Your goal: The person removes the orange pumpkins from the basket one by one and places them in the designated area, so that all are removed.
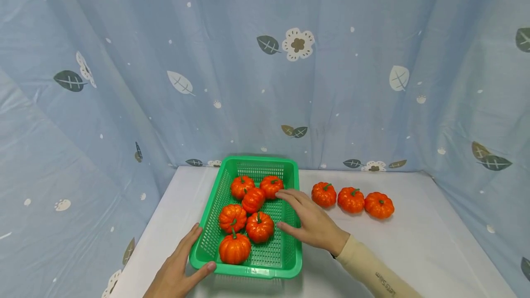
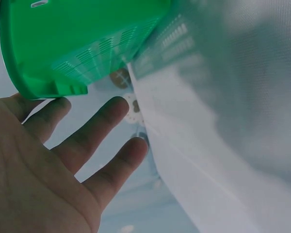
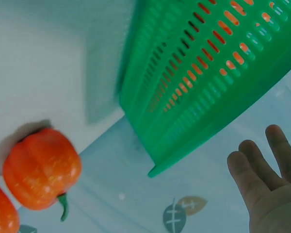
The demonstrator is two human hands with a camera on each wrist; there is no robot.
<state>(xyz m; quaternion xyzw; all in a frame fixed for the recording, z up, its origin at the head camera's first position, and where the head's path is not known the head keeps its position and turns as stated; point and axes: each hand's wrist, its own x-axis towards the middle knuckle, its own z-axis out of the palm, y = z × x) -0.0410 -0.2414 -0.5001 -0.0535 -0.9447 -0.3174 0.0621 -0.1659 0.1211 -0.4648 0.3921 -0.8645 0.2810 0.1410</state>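
A green plastic basket stands on the white table with several small orange pumpkins inside. My left hand is at its near left corner, fingers extended along the outer side and thumb by the front rim. In the left wrist view, the fingers are spread, and some are at or very near the basket's rim. Over the basket's right side hovers my right hand, its fingers and thumb apart with nothing between them. The right wrist view has its fingers above the basket's rim, holding nothing.
Three more pumpkins sit in a row on the table, right of the basket. A blue curtain printed with leaves and flowers hangs behind the table and along both sides.
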